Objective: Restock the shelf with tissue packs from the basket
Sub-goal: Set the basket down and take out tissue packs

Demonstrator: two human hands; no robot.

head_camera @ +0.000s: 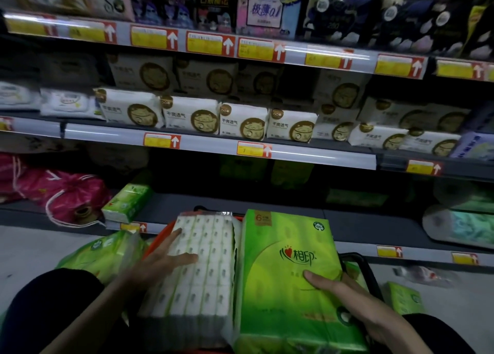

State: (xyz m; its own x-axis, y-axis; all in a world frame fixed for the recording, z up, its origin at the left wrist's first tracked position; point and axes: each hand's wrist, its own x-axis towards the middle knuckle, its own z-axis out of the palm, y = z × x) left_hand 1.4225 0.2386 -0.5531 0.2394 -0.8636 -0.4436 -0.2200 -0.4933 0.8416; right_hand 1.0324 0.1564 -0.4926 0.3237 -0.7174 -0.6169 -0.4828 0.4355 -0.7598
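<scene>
Basket [371, 276] nearest the camera, low centre, in front of the shelving. In it two tissue packs side by side, touching: left pack [205, 260], right pack [283, 268] standing a bit higher. Left hand [160, 262] lies flat on the left pack; right hand [352, 303] grips the right pack's right edge. Loose pack [104, 254] just left of the basket, small pack [405, 297] on the floor to its right. Bottom shelf [240, 209] behind the basket: single pack [128, 201] at left front, drawstring bags [66, 198] left of it, rolls [459, 225] far right. Middle shelf [213, 142] above holds a row of boxed packs [243, 121], more stacked behind.
</scene>
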